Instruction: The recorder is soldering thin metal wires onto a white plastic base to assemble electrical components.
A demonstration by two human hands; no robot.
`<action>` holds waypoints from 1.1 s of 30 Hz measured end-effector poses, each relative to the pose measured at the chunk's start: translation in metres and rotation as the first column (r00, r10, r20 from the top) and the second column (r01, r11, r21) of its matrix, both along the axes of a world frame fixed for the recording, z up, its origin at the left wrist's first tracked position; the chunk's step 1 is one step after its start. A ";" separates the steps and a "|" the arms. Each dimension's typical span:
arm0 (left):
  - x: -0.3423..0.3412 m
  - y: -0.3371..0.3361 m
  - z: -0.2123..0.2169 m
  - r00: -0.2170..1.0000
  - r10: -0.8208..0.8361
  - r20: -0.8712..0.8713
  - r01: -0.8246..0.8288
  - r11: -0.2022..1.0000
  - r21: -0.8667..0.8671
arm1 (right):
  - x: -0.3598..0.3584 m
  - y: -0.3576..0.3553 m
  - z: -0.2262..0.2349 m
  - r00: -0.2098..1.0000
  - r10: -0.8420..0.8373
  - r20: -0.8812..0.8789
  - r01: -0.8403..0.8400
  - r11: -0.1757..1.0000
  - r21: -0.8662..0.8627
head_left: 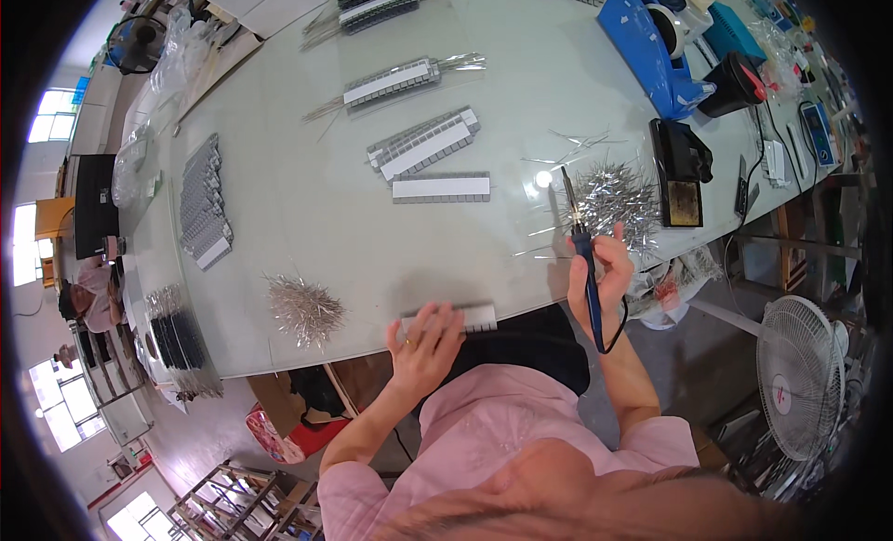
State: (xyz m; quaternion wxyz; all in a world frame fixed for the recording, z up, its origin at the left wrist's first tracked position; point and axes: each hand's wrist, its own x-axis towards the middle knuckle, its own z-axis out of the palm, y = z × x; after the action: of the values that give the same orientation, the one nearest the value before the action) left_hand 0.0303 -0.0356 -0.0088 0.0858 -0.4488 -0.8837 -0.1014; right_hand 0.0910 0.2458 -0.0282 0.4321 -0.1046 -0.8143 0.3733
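Note:
My right hand is closed around the dark blue handle of a soldering iron, whose metal tip points away from me, beside a heap of thin silvery wires. At the table's near edge, my left hand lies over a grey-and-white segmented strip. Its fingers are outstretched, slightly apart and a little blurred; they cover the strip's left part. Farther off lie a similar strip, a small stack of strips and a strip with wires out of both ends.
Another wire pile sits left of my left hand, with stacked grey strips beyond it. On the right stand a black soldering-iron stand, a blue tape dispenser and a dark cup. A white fan is beside the table.

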 end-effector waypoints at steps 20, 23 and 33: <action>-0.309 0.120 0.030 0.935 -0.026 -0.355 0.116 0.965 0.236 | -0.001 0.006 -0.014 0.995 -0.036 -0.093 0.025 0.993 -0.117; -0.305 0.119 0.017 0.953 -0.043 -0.301 0.104 0.976 0.192 | -0.001 0.003 -0.010 0.995 -0.031 -0.094 0.017 0.990 -0.140; -0.126 0.060 0.027 0.964 -0.190 0.186 0.202 0.978 -0.051 | -0.005 0.006 -0.002 0.999 -0.040 -0.027 0.039 0.998 -0.045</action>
State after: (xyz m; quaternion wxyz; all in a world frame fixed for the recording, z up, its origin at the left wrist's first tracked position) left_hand -0.0962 0.0243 0.0179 -0.0206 -0.5258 -0.8421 -0.1185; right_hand 0.0864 0.2516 -0.0303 0.4483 -0.1250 -0.7975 0.3839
